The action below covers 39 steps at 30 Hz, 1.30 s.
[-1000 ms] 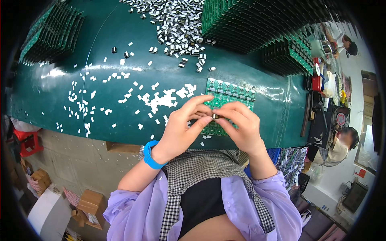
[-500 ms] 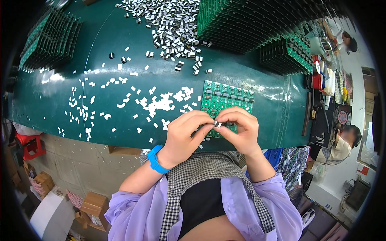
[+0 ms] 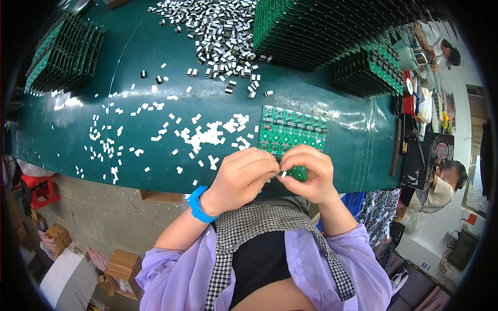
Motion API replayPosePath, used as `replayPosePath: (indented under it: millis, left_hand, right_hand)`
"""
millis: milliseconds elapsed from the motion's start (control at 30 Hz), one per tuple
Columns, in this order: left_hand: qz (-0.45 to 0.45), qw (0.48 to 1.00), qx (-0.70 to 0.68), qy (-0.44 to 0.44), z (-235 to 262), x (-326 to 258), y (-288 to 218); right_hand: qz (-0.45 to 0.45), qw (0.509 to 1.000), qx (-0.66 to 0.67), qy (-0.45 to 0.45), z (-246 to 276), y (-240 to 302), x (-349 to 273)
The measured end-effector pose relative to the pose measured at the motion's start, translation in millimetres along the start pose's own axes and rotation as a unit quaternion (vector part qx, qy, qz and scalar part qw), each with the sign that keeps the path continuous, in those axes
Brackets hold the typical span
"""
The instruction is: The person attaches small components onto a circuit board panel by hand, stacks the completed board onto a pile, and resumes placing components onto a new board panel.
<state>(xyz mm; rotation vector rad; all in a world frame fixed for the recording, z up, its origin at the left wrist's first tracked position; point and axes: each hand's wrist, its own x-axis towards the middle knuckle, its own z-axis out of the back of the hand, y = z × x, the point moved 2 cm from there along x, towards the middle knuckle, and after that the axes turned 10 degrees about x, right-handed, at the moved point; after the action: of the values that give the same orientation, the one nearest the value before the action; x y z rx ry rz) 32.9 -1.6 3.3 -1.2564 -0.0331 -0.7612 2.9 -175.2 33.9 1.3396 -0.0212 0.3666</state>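
My left hand (image 3: 237, 175) and my right hand (image 3: 312, 172) meet near the table's front edge, fingertips pinched together. Between them is a small black-and-white block (image 3: 282, 174), gripped from both sides and partly covered by the fingers. Just beyond, a green circuit board panel (image 3: 293, 129) lies flat, its near part hidden by my hands. Rows of small components and round marks show on it. To the left of my hands, many small white rectangular pieces (image 3: 203, 139) are scattered over the table, densest close to the board.
A large heap of similar black-and-white blocks (image 3: 223, 36) covers the far middle of the green table (image 3: 57, 132). Stacked green circuit boards stand at the far left (image 3: 67, 54), a big stack (image 3: 311, 31) at the far right, a smaller one (image 3: 371, 70) beside it. Two people are at the right.
Both hands have drawn slightly nearer to my body with the small block between them. More of the board's lower rows shows now. My left fingers are more curled in.
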Motion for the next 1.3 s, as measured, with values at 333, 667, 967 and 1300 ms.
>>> replayPosePath:
  millis: [333, 667, 967, 1300]
  left_hand:
    - [0.056, 0.996, 0.021, -0.060, -2, 2, -3]
    - [0.229, 0.970, -0.079, -0.036, -6, 3, -2]
    - [0.056, 0.981, 0.184, -0.038, 12, 57, 25]
    - [-0.093, 0.905, 0.405, 0.088, -4, 102, 69]
  right_hand:
    - [0.057, 0.988, -0.123, -0.071, -4, 0, -5]
    - [-0.018, 0.990, -0.034, -0.137, -7, -12, -10]
    - [-0.037, 0.965, -0.222, -0.134, 9, -35, 13]
    - [0.013, 0.944, -0.321, -0.079, 0, -35, 20]
